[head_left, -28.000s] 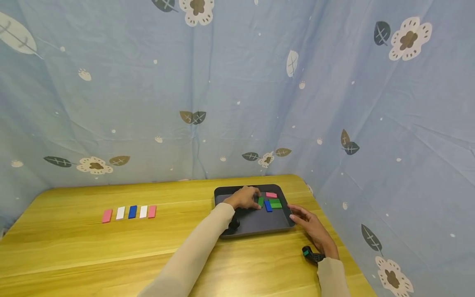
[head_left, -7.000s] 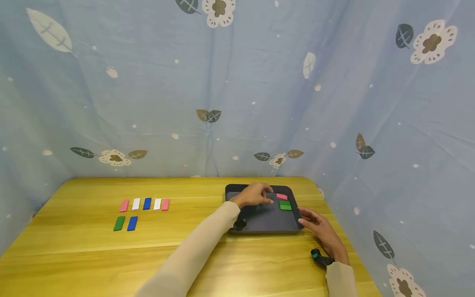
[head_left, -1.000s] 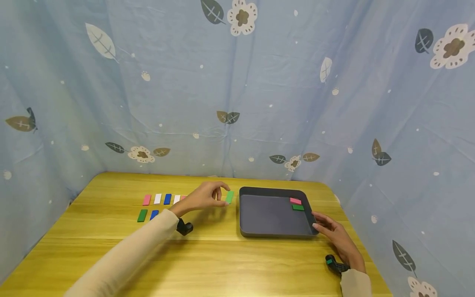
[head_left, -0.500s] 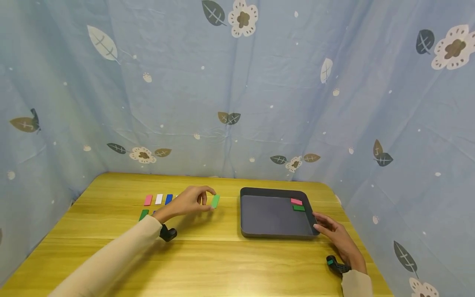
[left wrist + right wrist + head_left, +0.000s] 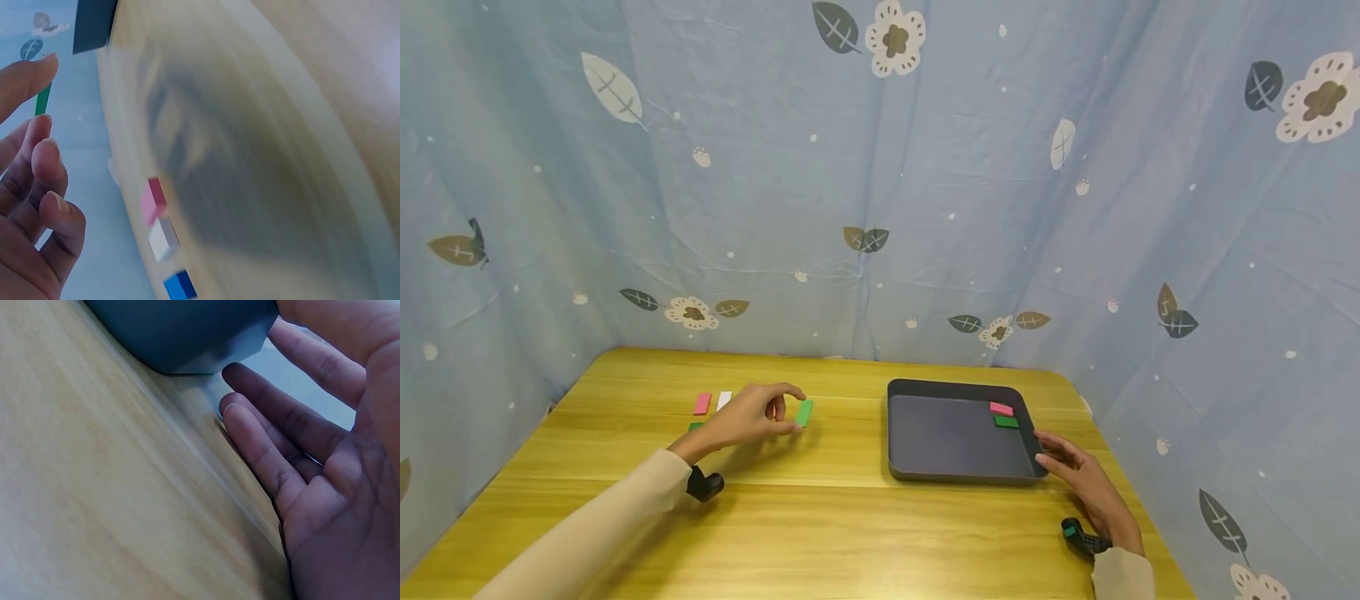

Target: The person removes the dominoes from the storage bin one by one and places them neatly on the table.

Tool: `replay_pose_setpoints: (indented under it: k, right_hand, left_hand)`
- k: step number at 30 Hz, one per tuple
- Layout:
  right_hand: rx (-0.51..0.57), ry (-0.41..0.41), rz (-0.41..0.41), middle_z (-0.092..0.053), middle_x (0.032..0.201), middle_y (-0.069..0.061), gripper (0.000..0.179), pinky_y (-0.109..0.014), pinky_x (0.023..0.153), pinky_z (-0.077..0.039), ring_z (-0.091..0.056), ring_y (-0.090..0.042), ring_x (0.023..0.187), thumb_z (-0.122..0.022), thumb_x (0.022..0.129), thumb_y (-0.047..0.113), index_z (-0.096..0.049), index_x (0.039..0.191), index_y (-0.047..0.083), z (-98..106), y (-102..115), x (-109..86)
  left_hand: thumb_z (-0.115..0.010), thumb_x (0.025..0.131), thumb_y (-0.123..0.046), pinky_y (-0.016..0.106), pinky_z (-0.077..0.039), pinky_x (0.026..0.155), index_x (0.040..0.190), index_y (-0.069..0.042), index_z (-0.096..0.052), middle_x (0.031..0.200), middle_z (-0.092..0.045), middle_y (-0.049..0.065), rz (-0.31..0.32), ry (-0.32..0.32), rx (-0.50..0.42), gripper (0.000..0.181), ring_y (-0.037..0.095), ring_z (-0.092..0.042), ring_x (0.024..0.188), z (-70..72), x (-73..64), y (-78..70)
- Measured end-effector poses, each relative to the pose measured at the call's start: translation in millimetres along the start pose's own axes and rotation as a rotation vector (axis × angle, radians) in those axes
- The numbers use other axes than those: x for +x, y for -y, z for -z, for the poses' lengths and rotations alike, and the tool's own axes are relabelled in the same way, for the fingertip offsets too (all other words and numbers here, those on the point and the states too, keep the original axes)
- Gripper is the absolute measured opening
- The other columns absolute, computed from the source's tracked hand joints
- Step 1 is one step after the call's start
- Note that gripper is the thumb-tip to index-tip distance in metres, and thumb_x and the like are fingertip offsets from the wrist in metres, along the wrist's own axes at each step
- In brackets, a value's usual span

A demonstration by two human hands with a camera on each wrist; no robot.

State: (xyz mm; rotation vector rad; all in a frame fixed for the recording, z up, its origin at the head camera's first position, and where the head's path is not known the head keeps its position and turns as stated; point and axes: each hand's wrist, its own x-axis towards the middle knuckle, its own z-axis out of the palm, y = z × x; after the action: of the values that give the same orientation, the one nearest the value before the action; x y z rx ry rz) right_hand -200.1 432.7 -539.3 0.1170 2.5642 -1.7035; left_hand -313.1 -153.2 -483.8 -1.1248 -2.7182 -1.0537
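My left hand (image 5: 747,418) pinches a small flat green domino-like tile (image 5: 804,413) by its ends between thumb and finger, above the table left of the dark tray (image 5: 955,478). In the left wrist view the green tile (image 5: 43,100) shows edge-on, its middle between the fingertips. My right hand (image 5: 1092,482) touches the tray's right side, its fingers extended. In the right wrist view the other fingers (image 5: 256,434) lie loosely spread below the tray's wall (image 5: 200,344). Inside the tray's right end lie a pink tile (image 5: 1002,409) and another green tile (image 5: 1007,422).
On the left of the wooden table (image 5: 850,533), a pink tile (image 5: 702,403) and a white tile (image 5: 724,400) show past the left hand. A green tile (image 5: 696,426) peeks out beneath them. The left wrist view adds a blue tile (image 5: 180,285). A patterned curtain (image 5: 805,183) hangs behind.
Since 28 seconds ago, a green and a blue tile have left the tray for a second row. Another green tile has since been lifted out and carried left. The right hand stays at the tray.
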Motion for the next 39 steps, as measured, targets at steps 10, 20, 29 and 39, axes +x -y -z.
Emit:
replay_pose_setpoints:
  k: [10, 20, 29, 39]
  right_hand:
    - [-0.004, -0.005, -0.008, -0.044, 0.155, -0.011, 0.066, -0.02, 0.095, -0.046, -0.053, -0.011, 0.122, -0.068, 0.1, 0.041, -0.045, 0.157, 0.017, 2, -3, 1.2]
    - [-0.009, -0.003, -0.016, -0.043, 0.156, -0.011, 0.067, -0.024, 0.098, -0.046, -0.051, -0.013, 0.124, -0.068, 0.1, 0.042, -0.044, 0.157, 0.017, 0, -2, 1.9]
    - [-0.011, -0.006, 0.012, -0.045, 0.155, -0.011, 0.064, -0.021, 0.094, -0.047, -0.053, -0.009, 0.119, -0.068, 0.101, 0.04, -0.045, 0.156, 0.016, 0, 1, -0.1]
    - [-0.01, -0.006, 0.012, -0.045, 0.155, -0.011, 0.064, -0.021, 0.095, -0.046, -0.054, -0.008, 0.119, -0.068, 0.1, 0.04, -0.046, 0.156, 0.017, -1, 0, -1.2]
  left_hand:
    - [-0.085, 0.087, -0.026, 0.026, -0.047, 0.059, 0.126, -0.009, -0.069, 0.071, -0.057, -0.011, 0.054, -0.036, 0.036, 0.045, 0.005, -0.051, 0.06, 6.6, -18.4, 13.3]
    - [-0.086, 0.087, -0.024, 0.025, -0.04, 0.057, 0.126, -0.009, -0.07, 0.065, -0.05, -0.009, 0.093, -0.062, 0.02, 0.045, 0.004, -0.042, 0.056, 13.1, -37.4, 21.0]
    - [-0.083, 0.089, -0.025, 0.026, -0.041, 0.059, 0.128, -0.005, -0.068, 0.064, -0.048, -0.008, 0.157, -0.047, 0.043, 0.046, 0.006, -0.041, 0.056, 18.2, -57.5, 27.4]
    - [-0.085, 0.087, -0.024, 0.024, -0.032, 0.052, 0.125, -0.005, -0.07, 0.06, -0.042, -0.007, 0.198, -0.055, 0.075, 0.044, 0.004, -0.033, 0.051, 20.8, -72.2, 37.1]
